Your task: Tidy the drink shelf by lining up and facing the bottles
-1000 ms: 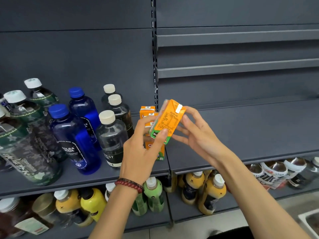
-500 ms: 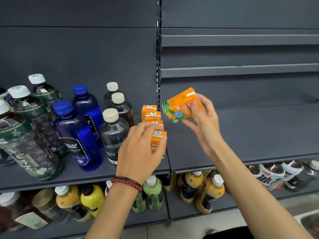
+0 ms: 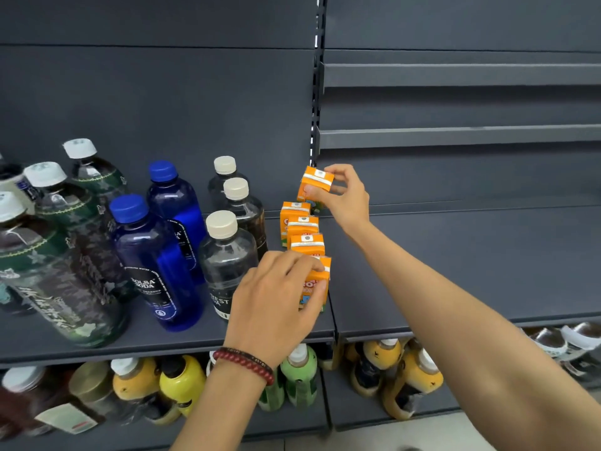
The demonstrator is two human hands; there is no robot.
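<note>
I note: right hand (image 3: 344, 203) pinches an orange carton (image 3: 317, 182) behind the carton row (image 3: 302, 226); left hand (image 3: 276, 307) grips the front carton (image 3: 317, 284).

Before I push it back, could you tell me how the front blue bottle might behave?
The front blue bottle is tall and narrow, so it may tip if pushed near its cap. Its smooth round wall would probably roll once toppled.

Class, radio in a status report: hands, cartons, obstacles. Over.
Right hand pinches orange carton at back of carton row. Left hand grips front carton. Clear bottle close beside it.
</note>
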